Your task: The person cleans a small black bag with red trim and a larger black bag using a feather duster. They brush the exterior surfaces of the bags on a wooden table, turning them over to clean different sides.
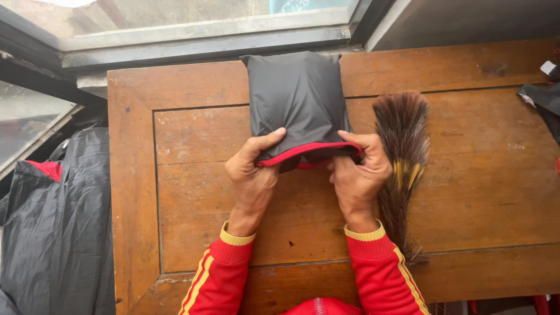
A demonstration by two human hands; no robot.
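Dark grey folded fabric pouch with a red-trimmed opening (297, 102) lies on the brown wooden surface (192, 146), its far end at the edge nearest the window frame (204, 35) and its red-edged mouth turned toward the person. Left hand (252, 175) grips the left corner of that mouth, thumb on top and fingers curled underneath. Right hand (357, 172) is closed on the right corner in the same way, thumb pressing on the red trim. Both wrists wear red sleeves with yellow cuffs (239, 239). Just right of the right hand, a dark brown feather duster with yellow streaks (402, 157) lies flat on the surface. Beside the surface's left edge lies crumpled black plastic sheeting (58, 233).
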